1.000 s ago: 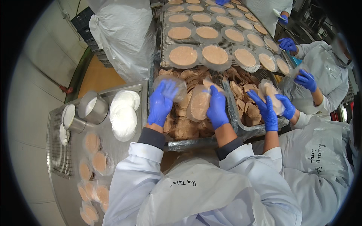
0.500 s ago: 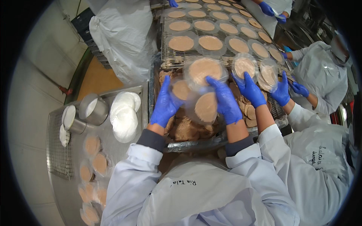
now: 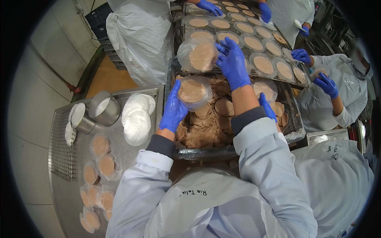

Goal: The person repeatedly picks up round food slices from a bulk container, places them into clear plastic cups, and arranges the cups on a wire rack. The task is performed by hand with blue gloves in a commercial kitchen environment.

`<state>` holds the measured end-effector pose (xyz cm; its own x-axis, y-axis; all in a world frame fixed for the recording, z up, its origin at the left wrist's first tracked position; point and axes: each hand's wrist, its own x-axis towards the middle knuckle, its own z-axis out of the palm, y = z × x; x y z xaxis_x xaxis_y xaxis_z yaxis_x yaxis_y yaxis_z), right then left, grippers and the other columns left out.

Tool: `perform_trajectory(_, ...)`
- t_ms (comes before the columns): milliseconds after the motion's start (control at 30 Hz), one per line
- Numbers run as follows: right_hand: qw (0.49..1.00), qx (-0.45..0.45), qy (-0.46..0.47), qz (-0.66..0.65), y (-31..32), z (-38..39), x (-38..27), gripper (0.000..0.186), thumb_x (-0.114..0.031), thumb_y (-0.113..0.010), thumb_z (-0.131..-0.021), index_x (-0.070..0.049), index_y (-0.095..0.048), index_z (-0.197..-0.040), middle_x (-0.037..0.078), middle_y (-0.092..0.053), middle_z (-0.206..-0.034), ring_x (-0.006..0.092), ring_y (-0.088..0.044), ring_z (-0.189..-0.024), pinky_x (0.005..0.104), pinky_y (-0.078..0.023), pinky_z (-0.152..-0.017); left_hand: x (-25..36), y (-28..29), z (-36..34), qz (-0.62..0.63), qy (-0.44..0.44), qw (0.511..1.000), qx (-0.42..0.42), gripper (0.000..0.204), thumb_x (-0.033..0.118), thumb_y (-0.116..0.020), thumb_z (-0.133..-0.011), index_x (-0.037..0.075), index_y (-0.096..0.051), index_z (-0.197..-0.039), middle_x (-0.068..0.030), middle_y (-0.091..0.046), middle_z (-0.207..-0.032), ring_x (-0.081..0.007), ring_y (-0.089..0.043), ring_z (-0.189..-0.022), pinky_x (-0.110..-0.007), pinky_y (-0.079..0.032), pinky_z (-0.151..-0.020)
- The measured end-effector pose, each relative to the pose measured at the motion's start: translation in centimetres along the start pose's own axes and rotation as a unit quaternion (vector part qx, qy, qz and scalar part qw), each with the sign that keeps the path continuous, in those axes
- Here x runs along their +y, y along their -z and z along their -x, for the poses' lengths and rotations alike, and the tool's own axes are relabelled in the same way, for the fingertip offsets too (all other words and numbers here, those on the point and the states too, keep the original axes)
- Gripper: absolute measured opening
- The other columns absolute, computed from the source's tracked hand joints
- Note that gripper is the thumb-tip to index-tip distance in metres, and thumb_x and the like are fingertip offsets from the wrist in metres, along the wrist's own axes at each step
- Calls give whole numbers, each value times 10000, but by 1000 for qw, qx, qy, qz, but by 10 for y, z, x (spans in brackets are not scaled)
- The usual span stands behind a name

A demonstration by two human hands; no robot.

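Observation:
My left hand [image 3: 172, 109] grips a round pale-brown meat patty on clear film [image 3: 192, 90] above a deep lined bin [image 3: 206, 129] full of piled brown meat discs. My right hand [image 3: 234, 63] reaches over the far part of the bin toward the wire rack [image 3: 254, 57], fingers spread. Beside its fingertips is a blurred patty on film [image 3: 200, 55]; I cannot tell whether that hand still grips it. Rows of film-backed patties lie on the rack. Just right of my forearm a co-worker's gloved hand [image 3: 268, 107] is partly hidden near another patty [image 3: 262, 89].
At left, a steel table [image 3: 133, 162] holds steel pots [image 3: 104, 109], white film discs [image 3: 136, 119], patty stacks [image 3: 106, 164] and a mesh tray [image 3: 59, 150]. Co-workers in white aprons [image 3: 329, 170] stand at right and around the rack. Dark crates [image 3: 101, 22] are stacked behind.
My right hand has moved forward and up toward the rack with a patty. My left hand stays over the bin, now holding a patty. The neighbouring co-worker's hands have dropped behind my forearm.

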<state>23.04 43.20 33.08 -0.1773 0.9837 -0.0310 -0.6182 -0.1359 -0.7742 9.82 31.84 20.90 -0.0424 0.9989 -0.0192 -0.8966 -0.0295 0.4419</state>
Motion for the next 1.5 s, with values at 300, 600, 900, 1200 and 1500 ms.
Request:
perform_trajectory(300, 967, 85, -165, -174, 92, 46, 43, 592, -328, -596, -791, -34, -361, -1248, 164, -389, -1273, 317, -389, -1166, 434, -327, -956, 1, -35, -27, 56, -65, 995, -55, 565, 339, -516, -864, -37, -328, -1243, -196, -391, -1258, -303, -409, -1158, -451, -368, -967)
perform_trajectory(600, 958, -59, -205, -194, 162, 13, 51, 469, -120, -460, -850, 87, -313, -1244, 241, -363, -1285, 326, -357, -1198, 426, -277, -1025, -35, -37, 6, 22, -155, 982, 109, 381, 130, -638, -780, -5, -494, -1106, -88, -552, -1043, -173, -552, -919, -290, -458, -804)
perform_trajectory(900, 961, -32, -237, -136, 149, 8, 107, 439, -77, -425, -858, 70, -313, -1257, 234, -361, -1292, 365, -345, -1205, 485, -289, -1015, 132, 130, 282, -63, -546, 722, 420, 235, 164, -501, -857, 60, -502, -1067, -66, -575, -913, -179, -557, -728, -257, -461, -655)
perform_trajectory(1200, 944, -174, -178, -216, 52, 55, 69, 562, -370, -542, -824, -16, -363, -1222, 178, -419, -1239, 299, -426, -1115, 451, -386, -927, 157, 170, 266, -234, -571, 660, 429, 399, 226, -494, -881, 2, -389, -1194, -121, -522, -1059, -207, -509, -970, -298, -420, -876)
perform_trajectory(1500, 947, -55, -86, -303, 104, 6, 39, 444, -192, -509, -851, 7, -348, -1213, 206, -396, -1235, 360, -408, -1125, 482, -355, -948, -18, -33, -23, -59, -38, 993, 94, 423, 175, -564, -843, -35, -417, -1178, -162, -497, -1134, -245, -514, -1040, -361, -445, -894)
